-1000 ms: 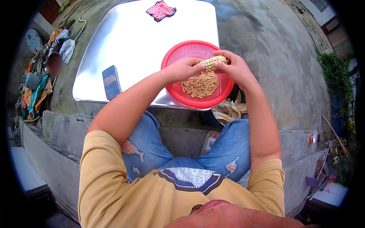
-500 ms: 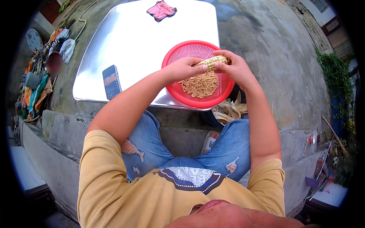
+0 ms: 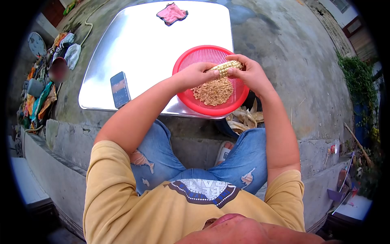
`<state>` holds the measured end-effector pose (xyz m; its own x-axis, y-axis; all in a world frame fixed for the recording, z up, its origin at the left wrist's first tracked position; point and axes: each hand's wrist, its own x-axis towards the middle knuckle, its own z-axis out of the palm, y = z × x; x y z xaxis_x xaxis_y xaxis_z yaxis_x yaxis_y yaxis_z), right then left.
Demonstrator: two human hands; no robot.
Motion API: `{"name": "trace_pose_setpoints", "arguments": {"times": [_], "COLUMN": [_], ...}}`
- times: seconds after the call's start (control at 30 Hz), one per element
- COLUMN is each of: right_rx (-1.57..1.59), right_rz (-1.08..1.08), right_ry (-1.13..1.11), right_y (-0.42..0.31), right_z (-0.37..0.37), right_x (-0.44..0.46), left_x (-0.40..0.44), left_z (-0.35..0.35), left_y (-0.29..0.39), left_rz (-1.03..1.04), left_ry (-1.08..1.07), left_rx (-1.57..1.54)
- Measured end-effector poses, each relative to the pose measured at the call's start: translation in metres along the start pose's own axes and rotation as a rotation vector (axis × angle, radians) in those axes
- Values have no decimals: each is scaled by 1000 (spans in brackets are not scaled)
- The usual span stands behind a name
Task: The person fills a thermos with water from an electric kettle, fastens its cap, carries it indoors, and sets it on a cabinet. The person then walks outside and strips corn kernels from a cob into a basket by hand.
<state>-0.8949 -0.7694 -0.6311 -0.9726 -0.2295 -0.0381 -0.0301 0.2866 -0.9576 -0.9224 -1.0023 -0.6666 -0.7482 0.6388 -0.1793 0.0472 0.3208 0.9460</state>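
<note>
An ear of corn [image 3: 224,68] with pale yellow kernels is held between my two hands, above a red plastic colander [image 3: 188,61]. My left hand [image 3: 200,75] grips its left end, with the thumb lying along the kernels. Around the right end, the fingers of my right hand [image 3: 248,71] are wrapped, thumb pressed on the near side. Below the ear, a heap of loose corn kernels [image 3: 214,92] lies in the colander. The fingers behind the ear are partly hidden.
The colander stands at the near right corner of a shiny metal table [image 3: 142,44]. A phone [image 3: 120,90] lies left of my forearm, and a pink cloth [image 3: 172,14] at the far edge. Beneath the table's right corner, a dark bucket holds dry husks [image 3: 246,117].
Both hands stay on the ear of corn with only slight shifts of the fingers. The table and the things on it sit very slightly lower in view.
</note>
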Motion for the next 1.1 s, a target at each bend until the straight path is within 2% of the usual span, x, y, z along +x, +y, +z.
{"name": "trace_pose_setpoints", "arguments": {"times": [0.2, 0.3, 0.43, 0.53, 0.73, 0.93, 1.1], "right_rx": [-64, -171, -178, -152, -247, -246, -21], "right_rz": [-57, -67, -79, -81, -166, -166, -127], "right_ry": [3, -1, 13, 30, 38, 26, -12], "right_y": [7, 0, 0, 1, 0, -10, -19], "right_z": [-2, -2, -2, -1, -3, -4, -11], "right_x": [2, 0, -1, -1, 0, -3, -4], "left_x": [5, 6, 0, 1, 5, 7, -4], "left_z": [0, 2, 3, -2, 2, 3, 4], "left_y": [-3, -8, 0, -3, 4, -1, 17], "left_rz": [-71, 3, 6, -1, -66, 16, 45], "left_ry": [30, 93, 72, -21, 37, 62, 29], "left_rx": [-127, -87, -105, -195, -170, -138, -176]}}
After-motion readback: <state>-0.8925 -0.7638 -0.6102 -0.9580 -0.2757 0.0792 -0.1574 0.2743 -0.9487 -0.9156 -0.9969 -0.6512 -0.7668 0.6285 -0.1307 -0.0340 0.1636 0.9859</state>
